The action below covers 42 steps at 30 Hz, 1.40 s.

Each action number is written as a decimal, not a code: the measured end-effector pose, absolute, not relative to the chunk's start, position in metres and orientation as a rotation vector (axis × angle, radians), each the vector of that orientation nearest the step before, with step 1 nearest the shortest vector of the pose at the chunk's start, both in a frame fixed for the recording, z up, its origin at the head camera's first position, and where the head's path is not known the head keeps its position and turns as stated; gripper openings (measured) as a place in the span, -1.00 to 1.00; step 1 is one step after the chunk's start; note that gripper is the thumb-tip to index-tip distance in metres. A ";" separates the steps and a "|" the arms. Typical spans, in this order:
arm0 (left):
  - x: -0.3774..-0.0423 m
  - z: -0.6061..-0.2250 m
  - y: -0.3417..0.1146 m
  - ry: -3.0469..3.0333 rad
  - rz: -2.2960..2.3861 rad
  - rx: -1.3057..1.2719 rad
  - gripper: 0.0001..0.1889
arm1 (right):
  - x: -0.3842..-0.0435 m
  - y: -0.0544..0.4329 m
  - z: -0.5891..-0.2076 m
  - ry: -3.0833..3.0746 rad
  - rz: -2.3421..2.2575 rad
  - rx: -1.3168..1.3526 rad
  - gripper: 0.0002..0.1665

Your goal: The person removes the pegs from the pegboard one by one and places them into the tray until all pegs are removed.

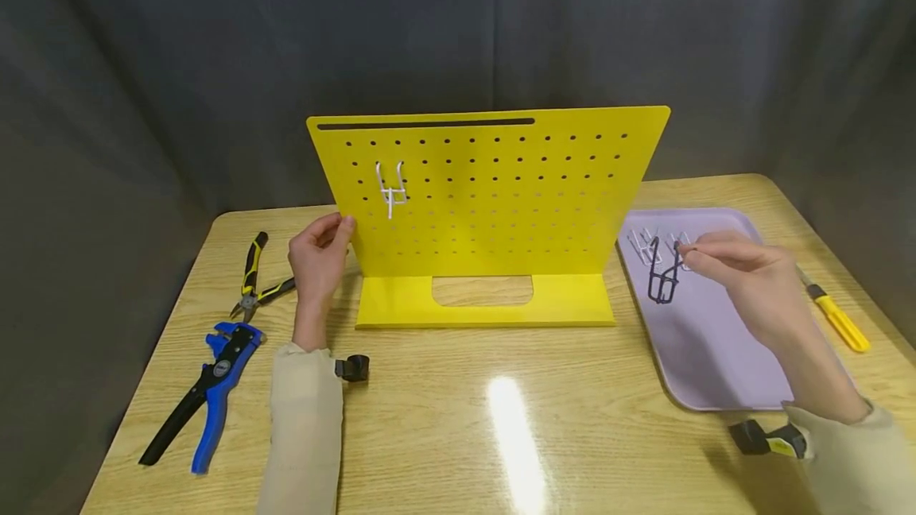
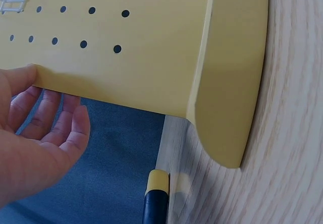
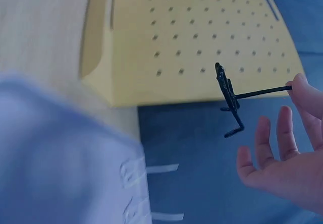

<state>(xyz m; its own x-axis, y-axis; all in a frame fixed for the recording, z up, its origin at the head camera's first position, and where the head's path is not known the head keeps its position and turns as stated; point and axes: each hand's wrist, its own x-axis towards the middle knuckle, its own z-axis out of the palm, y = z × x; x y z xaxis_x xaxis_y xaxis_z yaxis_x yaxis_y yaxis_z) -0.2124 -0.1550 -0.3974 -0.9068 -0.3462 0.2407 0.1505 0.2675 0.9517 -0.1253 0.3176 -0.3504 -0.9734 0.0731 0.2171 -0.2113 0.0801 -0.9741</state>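
Note:
A yellow pegboard (image 1: 494,221) stands on its folded base, with one white wire hook (image 1: 391,195) hanging at its upper left. My left hand (image 1: 320,257) grips the board's left edge; in the left wrist view the thumb (image 2: 22,77) lies on the front face and the fingers go behind. Above a lilac tray (image 1: 701,372), my right hand (image 1: 751,280) pinches a black wire hook (image 1: 662,284) by one prong. The right wrist view shows that black hook (image 3: 229,95) held clear of the board, its prong between thumb and forefinger.
Several white wire hooks (image 1: 647,249) lie at the tray's far end. A yellow-handled screwdriver (image 1: 840,320) rests right of the tray. On the left lie yellow-and-black pliers (image 1: 250,280) and a blue-and-black wire stripper (image 1: 218,388). A dark curtain (image 1: 429,22) hangs behind the wooden table (image 1: 429,420).

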 end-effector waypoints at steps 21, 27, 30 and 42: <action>-0.213 -0.397 -0.153 -2.148 -1.670 0.194 -0.64 | -0.142 0.367 -0.403 -2.645 1.625 -0.010 -0.83; -0.213 -0.397 -0.154 -2.147 -1.668 0.194 -0.65 | -0.145 0.368 -0.411 -2.655 1.650 -0.004 -0.86; -0.213 -0.397 -0.154 -2.152 -1.673 0.197 -0.64 | -0.144 0.370 -0.412 -2.691 1.602 -0.028 -0.86; -0.212 -0.397 -0.154 -2.159 -1.681 0.207 -0.62 | -0.144 0.373 -0.409 -2.792 1.511 -0.030 -0.61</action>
